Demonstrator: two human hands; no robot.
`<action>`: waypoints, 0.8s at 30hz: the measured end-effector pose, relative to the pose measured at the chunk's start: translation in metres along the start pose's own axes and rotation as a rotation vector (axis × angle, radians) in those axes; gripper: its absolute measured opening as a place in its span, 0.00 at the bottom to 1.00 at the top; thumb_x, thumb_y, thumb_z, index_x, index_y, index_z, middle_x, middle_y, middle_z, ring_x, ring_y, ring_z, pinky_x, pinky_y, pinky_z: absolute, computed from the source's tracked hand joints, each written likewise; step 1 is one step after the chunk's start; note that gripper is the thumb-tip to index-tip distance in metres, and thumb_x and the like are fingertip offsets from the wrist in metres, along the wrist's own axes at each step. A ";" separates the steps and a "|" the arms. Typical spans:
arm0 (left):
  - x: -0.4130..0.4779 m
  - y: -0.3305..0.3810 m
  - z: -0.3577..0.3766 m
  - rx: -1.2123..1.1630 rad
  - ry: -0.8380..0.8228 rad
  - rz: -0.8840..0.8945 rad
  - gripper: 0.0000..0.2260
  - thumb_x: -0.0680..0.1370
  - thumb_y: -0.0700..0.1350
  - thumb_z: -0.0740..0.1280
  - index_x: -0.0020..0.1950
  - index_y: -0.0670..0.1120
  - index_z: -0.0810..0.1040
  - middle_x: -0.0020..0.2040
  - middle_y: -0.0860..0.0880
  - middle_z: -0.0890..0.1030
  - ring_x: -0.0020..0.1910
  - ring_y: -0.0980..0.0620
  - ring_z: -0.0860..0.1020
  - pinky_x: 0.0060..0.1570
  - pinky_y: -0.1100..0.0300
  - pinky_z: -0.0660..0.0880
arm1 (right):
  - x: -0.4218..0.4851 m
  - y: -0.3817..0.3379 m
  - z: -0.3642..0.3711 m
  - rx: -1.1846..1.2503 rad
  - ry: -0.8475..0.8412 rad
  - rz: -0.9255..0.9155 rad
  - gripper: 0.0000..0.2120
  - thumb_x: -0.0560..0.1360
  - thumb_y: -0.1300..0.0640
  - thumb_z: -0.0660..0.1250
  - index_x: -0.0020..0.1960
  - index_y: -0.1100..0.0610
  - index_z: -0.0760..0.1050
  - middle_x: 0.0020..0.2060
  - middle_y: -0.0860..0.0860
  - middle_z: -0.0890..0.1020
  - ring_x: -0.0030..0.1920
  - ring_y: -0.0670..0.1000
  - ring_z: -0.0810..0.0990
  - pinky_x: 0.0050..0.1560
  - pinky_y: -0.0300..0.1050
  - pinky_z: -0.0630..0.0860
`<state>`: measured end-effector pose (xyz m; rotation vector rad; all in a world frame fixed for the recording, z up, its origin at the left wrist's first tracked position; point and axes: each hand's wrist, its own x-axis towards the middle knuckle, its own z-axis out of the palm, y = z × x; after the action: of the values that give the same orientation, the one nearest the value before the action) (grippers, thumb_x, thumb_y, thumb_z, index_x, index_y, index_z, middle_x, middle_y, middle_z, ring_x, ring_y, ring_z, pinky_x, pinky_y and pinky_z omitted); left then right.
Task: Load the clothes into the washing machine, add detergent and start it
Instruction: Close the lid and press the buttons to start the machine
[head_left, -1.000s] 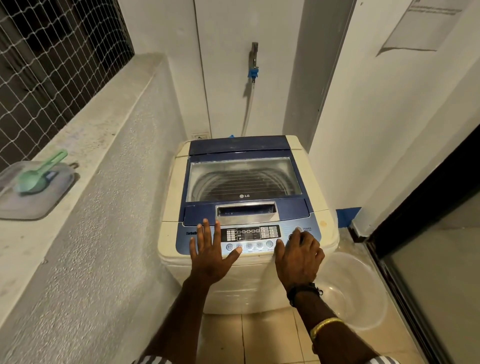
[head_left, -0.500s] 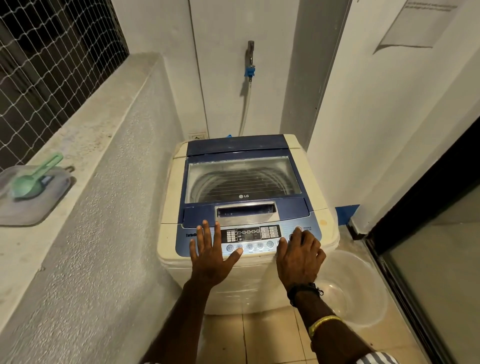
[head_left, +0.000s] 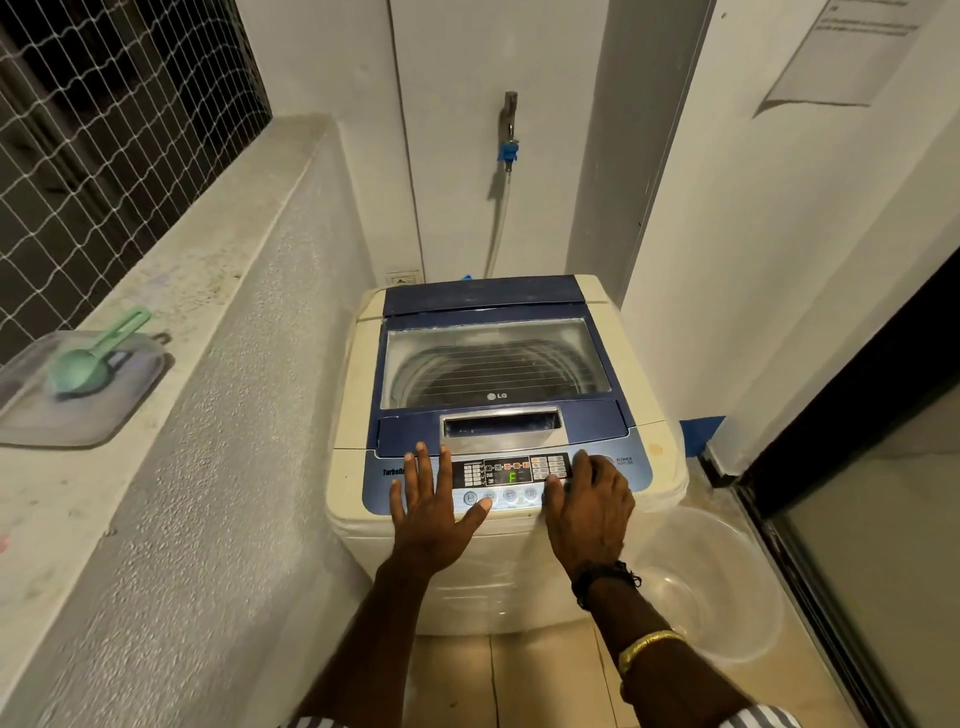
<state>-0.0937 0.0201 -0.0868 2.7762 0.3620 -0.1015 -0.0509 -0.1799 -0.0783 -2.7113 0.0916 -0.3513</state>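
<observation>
Lid (head_left: 493, 364) is down on washing machine (head_left: 349, 415); can't tell through the window whether clothes are in. Control panel (head_left: 511, 474) is lit, display reads F. Left hand (head_left: 431, 514): fingers spread flat on the panel's 9 o'clock end, thumb tip on the button row (head_left: 510, 493). Right hand (head_left: 589, 512): fingers loosely bent, gripping nothing, index tip on the panel's 3 o'clock end. Row's long axis runs 9 to 3, between both hands. Power key (head_left: 607, 460) sits just at 3 o'clock of the right index. Looks like the start step.
</observation>
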 end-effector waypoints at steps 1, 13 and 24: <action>0.000 0.000 0.000 0.010 -0.001 0.000 0.52 0.62 0.80 0.30 0.79 0.53 0.34 0.76 0.48 0.27 0.76 0.47 0.28 0.73 0.44 0.33 | 0.000 -0.002 0.001 0.026 -0.002 -0.011 0.27 0.76 0.41 0.55 0.67 0.57 0.72 0.63 0.57 0.76 0.64 0.59 0.72 0.64 0.58 0.71; 0.001 -0.001 -0.004 0.029 -0.009 -0.010 0.42 0.67 0.73 0.31 0.76 0.52 0.31 0.75 0.50 0.27 0.77 0.48 0.31 0.74 0.45 0.35 | 0.001 0.005 0.010 -0.054 -0.028 -0.106 0.26 0.79 0.47 0.57 0.71 0.61 0.72 0.68 0.61 0.74 0.69 0.62 0.72 0.69 0.61 0.70; 0.000 -0.002 -0.001 0.006 0.038 -0.008 0.33 0.77 0.63 0.45 0.76 0.54 0.32 0.75 0.51 0.28 0.75 0.51 0.29 0.74 0.47 0.35 | -0.003 0.005 0.014 -0.025 -0.009 -0.090 0.28 0.79 0.46 0.53 0.73 0.61 0.70 0.72 0.60 0.72 0.73 0.61 0.68 0.73 0.58 0.64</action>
<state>-0.0940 0.0226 -0.0864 2.7860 0.3834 -0.0521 -0.0505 -0.1788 -0.0939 -2.7471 -0.0292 -0.3665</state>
